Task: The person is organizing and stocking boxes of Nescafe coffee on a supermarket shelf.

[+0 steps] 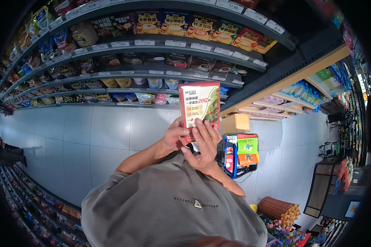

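A red and white Nescafé coffee box [201, 105] is held upright in front of my chest, its printed face towards me. My left hand [175, 133] grips its lower left side, with the thumb on the near face and the other fingers hidden behind. Across the lower right of that face lie the fingers of my right hand [204, 145], slightly apart and not wrapped around the box. My right thumb stands away from it, below the bottom edge.
Ahead, curved shelves [173, 72] carry coffee boxes [174, 24], cups and bags. Right of me, a blue shopping basket [225, 160] on the floor holds green and orange packs [247, 145]. Beyond it are a wooden block [235, 123] and a tipped wicker basket [273, 207]. Another person's legs [14, 156] show far left.
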`<state>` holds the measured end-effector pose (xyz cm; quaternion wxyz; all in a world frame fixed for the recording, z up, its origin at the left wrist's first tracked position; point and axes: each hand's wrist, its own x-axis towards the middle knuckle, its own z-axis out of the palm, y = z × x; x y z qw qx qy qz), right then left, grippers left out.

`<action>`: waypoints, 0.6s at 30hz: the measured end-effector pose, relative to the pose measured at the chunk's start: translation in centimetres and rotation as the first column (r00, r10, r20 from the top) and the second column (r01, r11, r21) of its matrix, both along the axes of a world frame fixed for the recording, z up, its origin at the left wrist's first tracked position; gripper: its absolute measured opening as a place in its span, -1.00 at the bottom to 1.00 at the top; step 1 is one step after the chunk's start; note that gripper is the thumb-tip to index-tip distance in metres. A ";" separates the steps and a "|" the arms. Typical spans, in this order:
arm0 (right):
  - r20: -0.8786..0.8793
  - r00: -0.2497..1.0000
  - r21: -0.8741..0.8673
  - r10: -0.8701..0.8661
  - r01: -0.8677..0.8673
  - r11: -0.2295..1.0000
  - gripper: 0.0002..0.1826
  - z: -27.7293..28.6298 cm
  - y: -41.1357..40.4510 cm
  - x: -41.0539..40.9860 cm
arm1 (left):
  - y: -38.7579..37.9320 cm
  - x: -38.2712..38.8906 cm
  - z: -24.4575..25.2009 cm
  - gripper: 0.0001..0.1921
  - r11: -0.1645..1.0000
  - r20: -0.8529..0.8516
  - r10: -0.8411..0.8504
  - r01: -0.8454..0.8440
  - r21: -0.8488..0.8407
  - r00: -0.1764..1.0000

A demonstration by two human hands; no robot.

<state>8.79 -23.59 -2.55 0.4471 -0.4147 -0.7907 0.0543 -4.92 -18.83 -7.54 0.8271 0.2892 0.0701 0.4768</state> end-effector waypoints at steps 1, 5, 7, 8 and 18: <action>0.001 1.000 -0.002 -0.001 0.001 1.000 -0.42 -0.2 0.0 0.2 | -0.1 0.2 0.0 -0.26 1.000 0.001 -0.001 0.001 -0.002 1.000; -0.040 0.982 0.010 -0.183 0.184 0.983 -0.30 -0.9 0.5 1.1 | -0.4 1.3 0.4 -0.34 0.977 -0.020 0.182 -0.183 -0.106 0.983; -0.416 0.889 -0.069 -0.189 0.177 0.982 -0.18 -0.7 0.7 1.0 | -0.4 1.4 0.5 -0.35 0.967 0.034 0.227 -0.220 -0.132 0.973; -0.464 0.873 -0.137 -0.147 0.093 0.986 -0.09 -1.0 0.5 1.3 | -0.4 1.6 0.6 -0.35 0.958 0.019 0.259 -0.254 -0.135 0.966; -0.439 0.898 -0.205 0.026 -0.128 0.970 -0.23 -2.0 -0.5 1.5 | -0.5 2.9 0.1 -0.30 0.980 0.197 0.142 -0.111 -0.162 0.970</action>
